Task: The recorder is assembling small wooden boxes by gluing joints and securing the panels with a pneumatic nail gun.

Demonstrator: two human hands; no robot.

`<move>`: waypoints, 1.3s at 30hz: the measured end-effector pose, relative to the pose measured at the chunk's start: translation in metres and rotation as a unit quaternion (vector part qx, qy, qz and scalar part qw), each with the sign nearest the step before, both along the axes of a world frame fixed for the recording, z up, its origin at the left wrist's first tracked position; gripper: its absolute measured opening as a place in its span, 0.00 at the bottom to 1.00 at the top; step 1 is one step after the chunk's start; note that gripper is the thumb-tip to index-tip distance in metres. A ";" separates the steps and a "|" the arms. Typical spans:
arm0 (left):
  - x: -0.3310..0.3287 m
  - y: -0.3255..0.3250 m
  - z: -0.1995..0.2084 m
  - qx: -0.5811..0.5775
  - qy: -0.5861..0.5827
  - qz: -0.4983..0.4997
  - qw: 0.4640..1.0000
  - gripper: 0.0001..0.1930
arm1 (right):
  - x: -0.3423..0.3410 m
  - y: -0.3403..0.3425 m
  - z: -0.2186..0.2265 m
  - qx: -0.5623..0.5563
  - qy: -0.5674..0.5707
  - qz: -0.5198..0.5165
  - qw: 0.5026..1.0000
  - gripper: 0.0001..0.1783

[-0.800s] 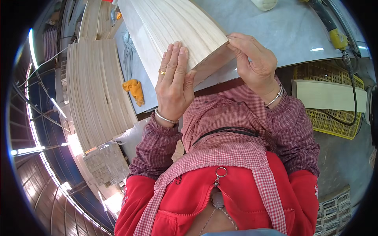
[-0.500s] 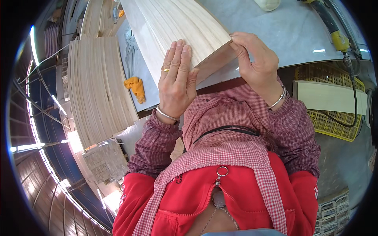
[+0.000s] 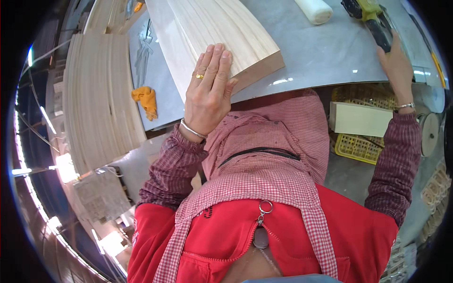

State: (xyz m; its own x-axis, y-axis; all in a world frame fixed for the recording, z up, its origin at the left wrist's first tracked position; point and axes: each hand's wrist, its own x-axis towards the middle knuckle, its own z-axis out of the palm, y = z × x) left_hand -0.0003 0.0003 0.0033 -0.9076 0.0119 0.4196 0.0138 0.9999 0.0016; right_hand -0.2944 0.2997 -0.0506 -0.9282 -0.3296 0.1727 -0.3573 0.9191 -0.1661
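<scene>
My left hand (image 3: 207, 89) lies flat on a pale, grained wooden piece (image 3: 231, 30), fingers stretched together, the thumb at its near edge. That piece has a thick near end face and rests on the grey table (image 3: 311, 56). Over at the far right, my right hand (image 3: 397, 66) closes round the black handle of a yellow-green, gun-shaped air tool (image 3: 377, 35), apparently a nail gun. The hand covers the lower end of the handle, and the tool's front is partly cut off by the dark rim.
A stack of wooden boards (image 3: 99, 99) stands left. An orange cloth (image 3: 146, 100) lies at the table's left edge. A white roll (image 3: 315, 10) sits at the back. Below the table's right edge, a cream board (image 3: 361, 119) rests on a yellow crate (image 3: 358, 150).
My right hand has left the wooden piece's near right corner and moved right to the air tool's handle. My left hand stays flat on the wood. The view has shifted slightly.
</scene>
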 end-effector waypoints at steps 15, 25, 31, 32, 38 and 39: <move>-0.002 0.000 -0.010 -0.016 0.066 0.007 0.998 0.23 | 0.065 -0.026 0.130 -0.184 -0.278 0.055 0.941 0.12; -0.005 -0.001 -0.014 -0.021 0.079 0.008 0.997 0.24 | 0.160 -0.072 0.167 -0.283 -0.457 0.105 0.836 0.08; -0.002 -0.002 -0.018 -0.026 0.079 0.025 0.996 0.23 | 0.165 -0.068 0.181 -0.302 -0.429 0.095 0.846 0.10; -0.002 -0.003 -0.018 -0.028 0.080 0.024 0.996 0.23 | 0.166 -0.068 0.183 -0.293 -0.439 0.092 0.844 0.11; -0.002 -0.003 -0.022 -0.032 0.080 0.025 0.996 0.23 | 0.173 -0.078 0.194 -0.252 -0.463 0.082 0.846 0.15; -0.002 -0.003 -0.023 -0.033 0.080 0.025 0.996 0.23 | 0.175 -0.081 0.196 -0.249 -0.460 0.082 0.848 0.16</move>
